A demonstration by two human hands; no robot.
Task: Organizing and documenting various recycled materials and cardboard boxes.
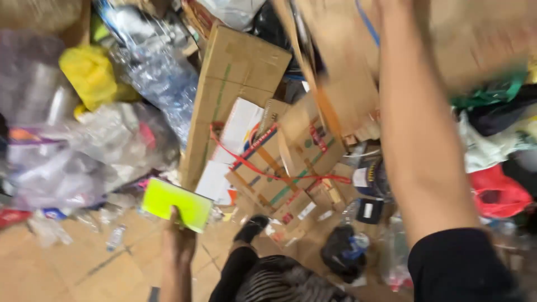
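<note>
We are standing on a tan floor (67, 268) crowded with waste. Clear plastic bags of bottles (84, 140) are piling up at the left. Flattened cardboard boxes (240, 84) are leaning at the centre, with a red strap (268, 173) running across the printed ones. Our right arm is reaching up toward a blurred cardboard sheet (481, 39) at the top; the right hand is cut off by the frame's edge, so we cannot tell how its fingers sit. Our left hand (178, 243) is pinching a neon yellow-green card (176, 204) by its lower edge, low at the left of centre.
</note>
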